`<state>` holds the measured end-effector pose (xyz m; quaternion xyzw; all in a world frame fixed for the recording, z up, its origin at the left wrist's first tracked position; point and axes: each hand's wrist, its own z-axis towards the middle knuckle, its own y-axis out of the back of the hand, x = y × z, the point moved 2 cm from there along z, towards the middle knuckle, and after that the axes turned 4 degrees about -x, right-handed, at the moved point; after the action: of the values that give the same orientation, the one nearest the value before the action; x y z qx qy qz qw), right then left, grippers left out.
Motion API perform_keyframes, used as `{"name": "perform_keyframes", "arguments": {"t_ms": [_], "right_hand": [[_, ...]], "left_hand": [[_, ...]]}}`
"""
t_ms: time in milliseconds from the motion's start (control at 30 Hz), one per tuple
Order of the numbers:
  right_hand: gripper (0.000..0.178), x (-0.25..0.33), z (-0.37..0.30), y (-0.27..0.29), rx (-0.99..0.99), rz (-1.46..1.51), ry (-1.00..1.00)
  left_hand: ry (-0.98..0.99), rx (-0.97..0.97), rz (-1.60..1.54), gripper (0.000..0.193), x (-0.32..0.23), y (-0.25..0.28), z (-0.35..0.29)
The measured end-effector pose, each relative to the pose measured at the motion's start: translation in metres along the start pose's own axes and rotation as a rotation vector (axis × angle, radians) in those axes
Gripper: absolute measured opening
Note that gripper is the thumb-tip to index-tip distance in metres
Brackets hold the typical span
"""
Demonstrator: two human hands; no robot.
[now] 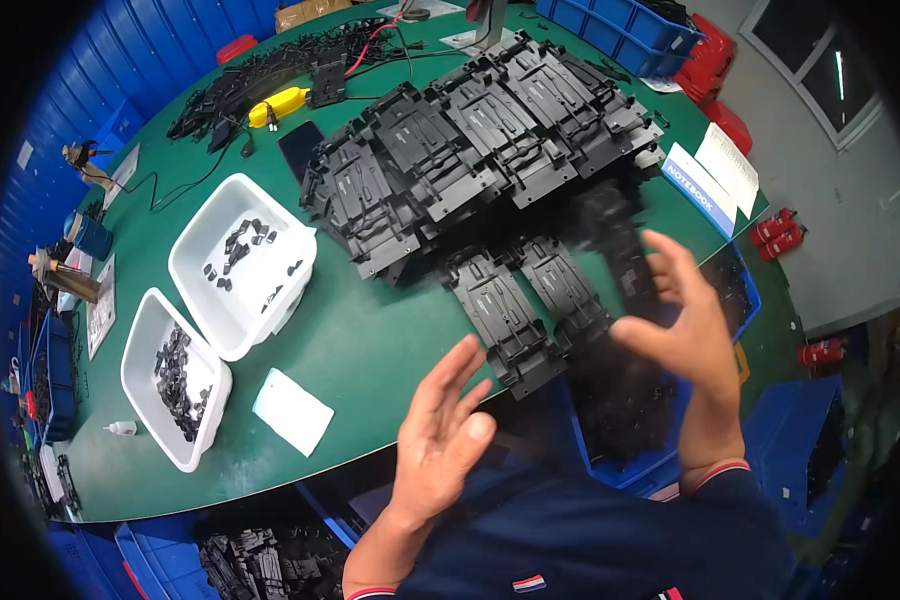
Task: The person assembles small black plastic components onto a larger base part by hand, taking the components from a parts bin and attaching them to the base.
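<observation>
the fingers of the left hand (440,430) are standing apart, loosely curved and gripping nothing; the longest fingertips are hovering beside a flat, ribbed black plastic frame (500,320), and whether they are touching it i cannot tell. the thumb and fingers of the right hand (695,325) are standing wide around one side of a long dark plastic part (627,260), which is blurring so much that its outline is dissolving; whether they are gripping it i cannot tell. a second ribbed black plastic frame (560,280) is lying between that part and the first one. both frames are resting near the edge of a green-topped table (360,350).

beyond them, a broad stack of similar black plastic frames (480,130) is covering the middle of the table, its lower layers sinking into shadow. a dark flat rectangular object (298,145) is partly hiding behind the stack. to the left, two white plastic tubs (185,262) are holding small black pieces, too tiny to make out singly. below the right hand, a blue plastic bin (582,440) is disappearing behind the forearm and dark shirt, its contents showing only as black shapes.
</observation>
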<state>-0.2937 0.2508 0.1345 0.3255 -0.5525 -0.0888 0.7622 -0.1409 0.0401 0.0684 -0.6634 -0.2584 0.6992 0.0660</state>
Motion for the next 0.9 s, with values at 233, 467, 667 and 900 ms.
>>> {"name": "perform_keyframes", "arguments": {"t_ms": [233, 467, 667, 900], "right_hand": [[0.078, -0.076, 0.012, 0.026, -0.060, -0.380, -0.215], [0.079, -0.099, 0.028, 0.003, 0.057, -0.350, -0.181], [0.078, -0.093, 0.050, -0.022, 0.109, -0.320, -0.138], [0.074, -0.105, 0.047, -0.016, 0.128, -0.103, -0.212]], "left_hand": [[0.082, -0.193, -0.057, 0.058, 0.021, 0.034, -0.025], [0.114, -0.298, -0.051, 0.057, 0.029, 0.046, -0.041], [0.085, -0.413, -0.024, 0.060, 0.025, 0.059, -0.055], [0.059, -0.420, -0.025, 0.051, 0.013, 0.073, -0.070]]}}
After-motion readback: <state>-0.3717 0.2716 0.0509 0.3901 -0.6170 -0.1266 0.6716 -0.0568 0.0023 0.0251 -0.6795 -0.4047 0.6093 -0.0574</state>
